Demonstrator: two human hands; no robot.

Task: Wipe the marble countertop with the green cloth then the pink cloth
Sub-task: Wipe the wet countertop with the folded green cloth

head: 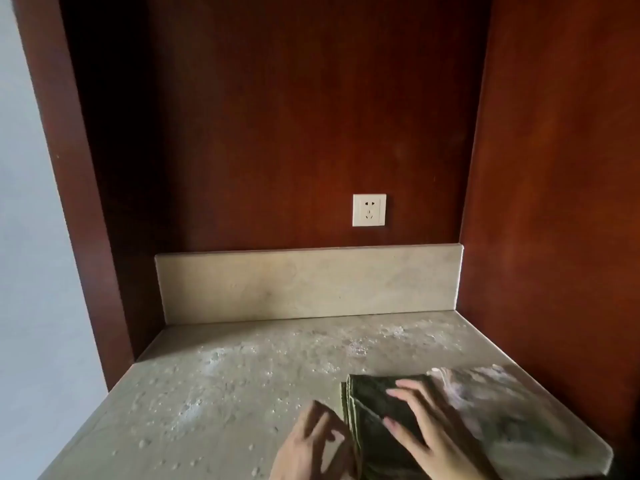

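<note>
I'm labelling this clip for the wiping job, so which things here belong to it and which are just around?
Job: green cloth, pink cloth, marble countertop, left hand, right hand.
Just around: wall socket, marble backsplash, wood panels.

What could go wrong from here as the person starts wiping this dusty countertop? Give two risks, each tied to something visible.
1. The green cloth lies beside the pale cloth near the countertop's right edge; a sweep might drag or knock that one off.
2. White specks spread toward the backsplash; wiping could push them into that corner rather than lift them.
</note>
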